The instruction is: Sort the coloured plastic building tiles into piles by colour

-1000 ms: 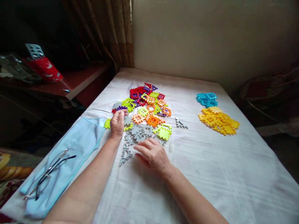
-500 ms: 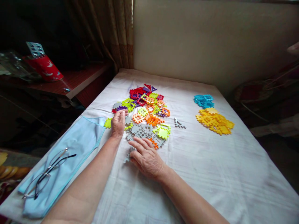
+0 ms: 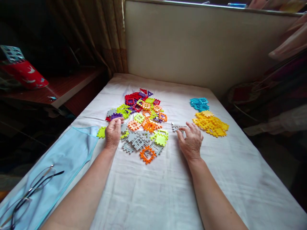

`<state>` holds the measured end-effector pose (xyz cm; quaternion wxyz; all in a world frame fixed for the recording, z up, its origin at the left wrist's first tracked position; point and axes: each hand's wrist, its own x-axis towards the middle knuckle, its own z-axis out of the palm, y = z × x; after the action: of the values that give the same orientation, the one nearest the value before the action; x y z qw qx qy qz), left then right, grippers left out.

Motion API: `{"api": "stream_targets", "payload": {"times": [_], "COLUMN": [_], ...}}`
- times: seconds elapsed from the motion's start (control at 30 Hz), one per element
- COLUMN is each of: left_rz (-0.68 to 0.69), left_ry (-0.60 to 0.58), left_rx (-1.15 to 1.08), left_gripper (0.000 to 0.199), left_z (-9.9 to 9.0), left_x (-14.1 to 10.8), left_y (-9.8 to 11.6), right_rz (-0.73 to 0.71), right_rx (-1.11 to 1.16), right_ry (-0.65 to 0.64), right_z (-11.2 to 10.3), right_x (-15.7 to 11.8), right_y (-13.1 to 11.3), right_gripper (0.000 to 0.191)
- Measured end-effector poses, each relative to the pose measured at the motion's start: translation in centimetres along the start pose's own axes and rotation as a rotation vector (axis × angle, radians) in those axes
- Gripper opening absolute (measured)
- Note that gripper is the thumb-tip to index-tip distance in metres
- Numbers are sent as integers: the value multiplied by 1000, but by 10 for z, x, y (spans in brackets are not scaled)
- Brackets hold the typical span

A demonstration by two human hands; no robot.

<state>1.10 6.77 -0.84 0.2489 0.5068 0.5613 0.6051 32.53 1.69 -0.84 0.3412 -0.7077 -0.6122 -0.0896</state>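
Note:
A mixed pile of toothed plastic pieces lies mid-table, with red pieces [image 3: 131, 96] at its back and grey ones [image 3: 137, 142] at its front. My left hand [image 3: 114, 132] rests at the pile's left edge, fingers curled together; what they hold, if anything, is hidden. To the right of the pile, my right hand [image 3: 191, 140] has its fingers apart over grey pieces [image 3: 176, 126], touching or nearly touching them. An orange square piece [image 3: 147, 155] lies at the pile's front. Yellow pieces [image 3: 211, 124] and blue pieces [image 3: 199, 104] form separate heaps on the right.
Glasses [image 3: 26, 195] lie on a light blue cloth [image 3: 69, 153] at the left of the white-covered table [image 3: 144, 198]. A red container [image 3: 26, 73] stands on a brown side desk [image 3: 69, 91]. A pale wall panel [image 3: 192, 48] rises behind the table.
My right hand has moved right from the pile's front, and a grey piece there has gone with it to beside the lone grey triangle. The view has shifted somewhat.

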Motion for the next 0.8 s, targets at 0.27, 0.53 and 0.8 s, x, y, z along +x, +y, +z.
{"api": "stream_targets", "payload": {"times": [0.27, 0.53, 0.8], "left_rz": [-2, -5, -8], "left_ry": [-13, -7, -12], "left_rx": [20, 18, 31], "left_gripper": [31, 29, 29], "left_z": [0, 1, 1], "left_x": [-1, 0, -1], "left_y": [0, -3, -1], "right_rz": [-321, -488, -466], "right_rx": [312, 130, 34], "right_ry": [-38, -572, -857], "right_z": [-12, -30, -47], "right_x": [-7, -22, -22], "right_y": [-43, -85, -109], "right_gripper": [19, 20, 13]}}
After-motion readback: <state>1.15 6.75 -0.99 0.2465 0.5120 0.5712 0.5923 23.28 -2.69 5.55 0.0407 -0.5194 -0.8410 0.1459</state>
